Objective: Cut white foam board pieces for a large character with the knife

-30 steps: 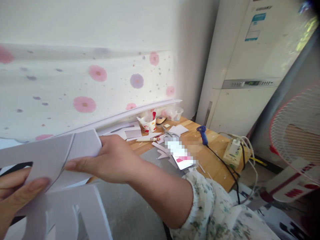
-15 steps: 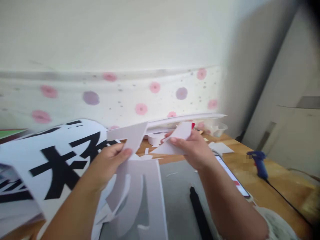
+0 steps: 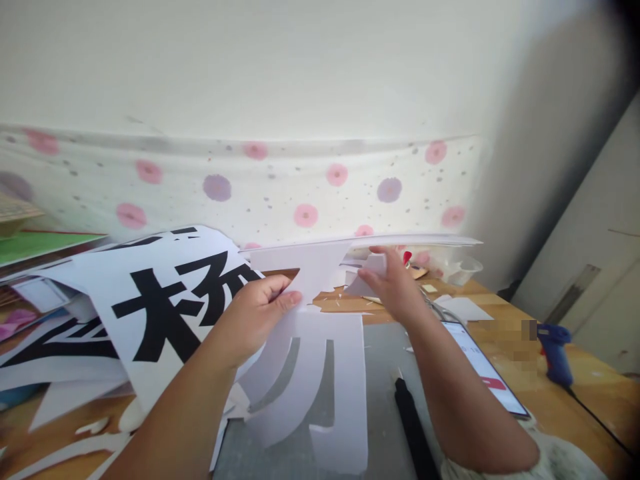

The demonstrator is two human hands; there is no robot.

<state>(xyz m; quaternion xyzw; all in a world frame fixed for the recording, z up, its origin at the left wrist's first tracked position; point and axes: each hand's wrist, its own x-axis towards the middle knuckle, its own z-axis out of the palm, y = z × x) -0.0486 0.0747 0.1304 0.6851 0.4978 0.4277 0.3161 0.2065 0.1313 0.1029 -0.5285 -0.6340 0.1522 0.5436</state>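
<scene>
My left hand (image 3: pixel 253 317) pinches the top of a large white cut-out foam-board piece (image 3: pixel 320 373), which stands tilted over the grey cutting mat (image 3: pixel 380 360). My right hand (image 3: pixel 395 287) is further back, its fingers closed on a small white offcut (image 3: pixel 369 277) above the wooden table. A big white sheet with black printed characters (image 3: pixel 165 300) lies just left of my left hand.
A black knife handle (image 3: pixel 410 420) lies on the mat. A phone (image 3: pixel 483 367) and a blue glue gun (image 3: pixel 555 347) sit on the wooden table (image 3: pixel 500 320) to the right. Scissors, scraps and plastic cups lie by the flowered wall. More sheets pile up at left.
The view swung left from the table's right end. My right hand tore or lifted a small white piece off the board and moved it back and right; my left hand keeps the board.
</scene>
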